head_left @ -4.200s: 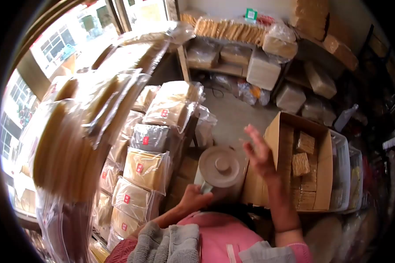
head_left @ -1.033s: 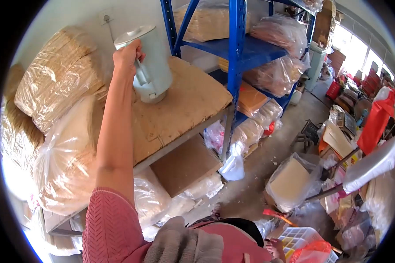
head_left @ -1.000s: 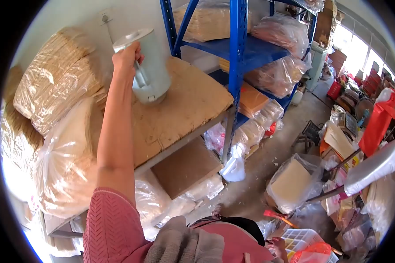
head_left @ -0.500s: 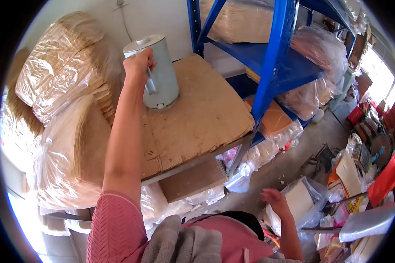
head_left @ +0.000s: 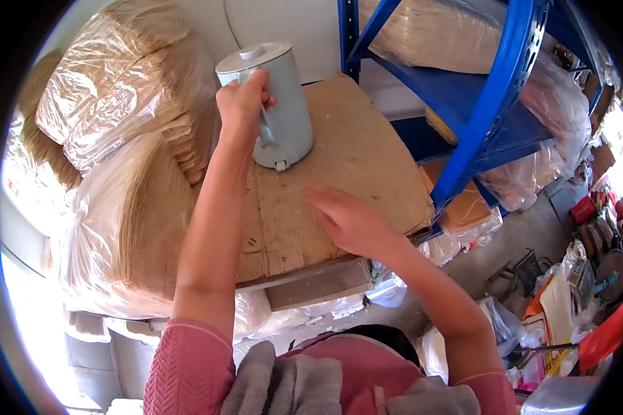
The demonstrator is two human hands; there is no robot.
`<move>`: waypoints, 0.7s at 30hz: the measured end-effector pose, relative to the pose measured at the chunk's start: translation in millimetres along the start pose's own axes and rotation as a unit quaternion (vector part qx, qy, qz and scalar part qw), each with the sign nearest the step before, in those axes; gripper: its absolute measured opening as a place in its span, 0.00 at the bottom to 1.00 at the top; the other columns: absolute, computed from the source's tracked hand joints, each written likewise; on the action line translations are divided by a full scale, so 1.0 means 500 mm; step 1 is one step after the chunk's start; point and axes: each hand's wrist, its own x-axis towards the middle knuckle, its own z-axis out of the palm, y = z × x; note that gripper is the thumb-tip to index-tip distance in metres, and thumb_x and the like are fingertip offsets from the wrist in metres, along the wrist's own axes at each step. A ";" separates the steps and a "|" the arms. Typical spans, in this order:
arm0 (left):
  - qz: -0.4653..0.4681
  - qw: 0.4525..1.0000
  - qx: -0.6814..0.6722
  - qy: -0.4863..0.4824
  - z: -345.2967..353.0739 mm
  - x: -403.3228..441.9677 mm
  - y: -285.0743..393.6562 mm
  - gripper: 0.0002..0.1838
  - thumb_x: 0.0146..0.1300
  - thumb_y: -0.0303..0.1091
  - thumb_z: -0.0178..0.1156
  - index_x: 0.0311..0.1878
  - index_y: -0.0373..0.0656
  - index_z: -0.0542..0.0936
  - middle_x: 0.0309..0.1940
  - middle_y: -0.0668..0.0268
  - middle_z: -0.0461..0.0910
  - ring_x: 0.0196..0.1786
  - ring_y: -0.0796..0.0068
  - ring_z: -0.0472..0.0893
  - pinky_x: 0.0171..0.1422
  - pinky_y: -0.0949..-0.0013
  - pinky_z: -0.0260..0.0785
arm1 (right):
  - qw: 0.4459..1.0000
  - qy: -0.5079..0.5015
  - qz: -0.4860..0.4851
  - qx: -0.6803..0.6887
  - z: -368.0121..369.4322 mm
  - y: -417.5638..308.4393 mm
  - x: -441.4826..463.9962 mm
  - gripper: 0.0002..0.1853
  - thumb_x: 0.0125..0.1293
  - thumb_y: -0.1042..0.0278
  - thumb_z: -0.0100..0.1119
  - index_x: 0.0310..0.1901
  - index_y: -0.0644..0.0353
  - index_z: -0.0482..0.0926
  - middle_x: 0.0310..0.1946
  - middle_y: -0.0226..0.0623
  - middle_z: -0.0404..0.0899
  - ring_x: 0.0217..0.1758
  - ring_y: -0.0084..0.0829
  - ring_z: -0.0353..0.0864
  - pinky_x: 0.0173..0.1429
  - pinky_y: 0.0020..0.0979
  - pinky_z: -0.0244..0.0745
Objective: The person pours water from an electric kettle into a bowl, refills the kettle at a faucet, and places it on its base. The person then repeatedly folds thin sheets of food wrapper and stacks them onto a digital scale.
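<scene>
One lidded jug (head_left: 294,117), upright, its handle gripped by the left hand (head_left: 242,107). Right hand (head_left: 346,218) hovers open over one cardboard-topped table (head_left: 367,155); one blue rack (head_left: 497,104) alongside.

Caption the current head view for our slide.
Left hand grips a lidded jug by its handle; right hand over the cardboard tabletop.

Blue shelving (head_left: 493,104) stands by a white wall (head_left: 308,34).

Bright daylight, glare on plastic wrapping (head_left: 83,90), right hand (head_left: 349,220) blurred (slightly), black fisheye edges
</scene>
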 end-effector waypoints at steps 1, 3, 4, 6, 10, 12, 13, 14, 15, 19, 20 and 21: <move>-0.001 1.000 0.017 0.003 0.000 -0.001 -0.001 0.12 0.49 0.33 0.60 0.20 0.34 0.73 0.13 0.65 0.70 0.19 0.75 0.73 0.25 0.69 0.65 | 0.999 -0.047 0.015 -0.024 0.024 0.016 0.024 0.16 0.61 0.76 0.49 0.52 0.60 0.74 0.56 0.43 0.74 0.50 0.40 0.78 0.49 0.38 0.74; 0.012 0.998 0.069 0.000 -0.006 -0.003 -0.003 0.15 0.50 0.38 0.61 0.22 0.33 0.75 0.15 0.63 0.73 0.20 0.74 0.73 0.27 0.69 0.66 | 0.987 -0.138 0.046 -0.068 0.072 0.043 0.065 0.20 0.59 0.78 0.48 0.55 0.60 0.72 0.59 0.45 0.71 0.52 0.43 0.76 0.51 0.42 0.73; 0.026 0.994 0.102 -0.008 -0.013 -0.002 -0.005 0.16 0.51 0.41 0.61 0.24 0.33 0.76 0.16 0.62 0.74 0.20 0.74 0.74 0.29 0.69 0.67 | 0.984 -0.138 0.044 -0.107 0.094 0.055 0.082 0.20 0.59 0.78 0.48 0.54 0.61 0.72 0.58 0.45 0.71 0.52 0.44 0.76 0.51 0.42 0.73; 0.074 0.966 0.245 -0.023 -0.042 -0.003 -0.014 0.22 0.52 0.50 0.63 0.31 0.35 0.81 0.23 0.58 0.80 0.26 0.71 0.77 0.34 0.67 0.69 | 0.971 -0.141 0.044 -0.189 0.125 0.077 0.102 0.20 0.58 0.77 0.47 0.54 0.63 0.72 0.57 0.46 0.73 0.51 0.45 0.77 0.51 0.43 0.73; 0.243 0.879 0.366 0.183 -0.074 -0.189 0.039 0.15 0.58 0.38 0.61 0.46 0.40 0.80 0.39 0.61 0.82 0.41 0.70 0.80 0.49 0.68 0.70 | 0.987 -0.111 0.052 -0.103 0.110 0.060 0.109 0.18 0.61 0.72 0.46 0.53 0.67 0.71 0.52 0.49 0.75 0.49 0.47 0.77 0.52 0.44 0.73; 0.393 0.863 0.213 0.235 -0.007 -0.269 0.044 0.18 0.63 0.34 0.52 0.51 0.31 0.76 0.41 0.59 0.80 0.39 0.67 0.78 0.45 0.69 0.70 | 0.998 -0.042 0.004 -0.040 0.064 0.053 0.062 0.17 0.63 0.71 0.45 0.52 0.67 0.70 0.48 0.49 0.76 0.47 0.47 0.77 0.50 0.43 0.73; 0.448 0.869 0.107 0.179 0.008 -0.327 -0.004 0.12 0.64 0.27 0.49 0.46 0.30 0.75 0.40 0.56 0.79 0.39 0.64 0.77 0.46 0.69 0.70 | 1.000 -0.007 -0.015 -0.021 0.032 0.062 0.022 0.17 0.64 0.70 0.44 0.52 0.67 0.70 0.45 0.49 0.76 0.46 0.47 0.78 0.50 0.43 0.73; 0.429 0.903 -0.028 0.005 0.013 -0.367 -0.048 0.09 0.63 0.25 0.50 0.43 0.32 0.75 0.40 0.55 0.79 0.39 0.65 0.78 0.46 0.70 0.70 | 0.999 0.040 0.002 0.033 0.004 0.068 -0.028 0.16 0.63 0.70 0.46 0.51 0.66 0.71 0.44 0.50 0.76 0.45 0.47 0.78 0.49 0.42 0.73; 0.382 0.909 -0.095 -0.135 0.072 -0.403 -0.059 0.06 0.62 0.23 0.51 0.41 0.34 0.74 0.39 0.54 0.79 0.38 0.66 0.78 0.47 0.70 0.70 | 0.992 0.092 0.008 0.087 -0.030 0.078 -0.073 0.15 0.62 0.70 0.48 0.50 0.64 0.71 0.43 0.50 0.76 0.44 0.47 0.78 0.48 0.42 0.72; 0.156 0.834 -0.055 -0.526 0.322 -0.529 -0.065 0.05 0.58 0.19 0.56 0.35 0.39 0.75 0.33 0.57 0.80 0.36 0.70 0.78 0.44 0.69 0.70 | 0.937 0.038 0.152 0.312 -0.251 0.122 -0.348 0.09 0.52 0.78 0.57 0.37 0.64 0.74 0.31 0.49 0.77 0.37 0.50 0.77 0.40 0.38 0.72; 0.143 0.811 -0.069 -0.564 0.380 -0.548 -0.073 0.06 0.56 0.18 0.56 0.37 0.39 0.76 0.33 0.57 0.80 0.35 0.69 0.78 0.43 0.69 0.70 | 0.936 0.035 0.213 0.279 -0.293 0.136 -0.422 0.08 0.55 0.77 0.57 0.38 0.64 0.74 0.32 0.48 0.78 0.37 0.48 0.77 0.40 0.37 0.72; 0.132 0.786 -0.085 -0.598 0.446 -0.569 -0.083 0.08 0.55 0.16 0.56 0.38 0.38 0.77 0.34 0.58 0.80 0.35 0.69 0.79 0.42 0.69 0.71 | 0.931 0.029 0.272 0.243 -0.336 0.156 -0.498 0.07 0.57 0.76 0.57 0.38 0.63 0.75 0.33 0.47 0.78 0.36 0.47 0.78 0.41 0.36 0.73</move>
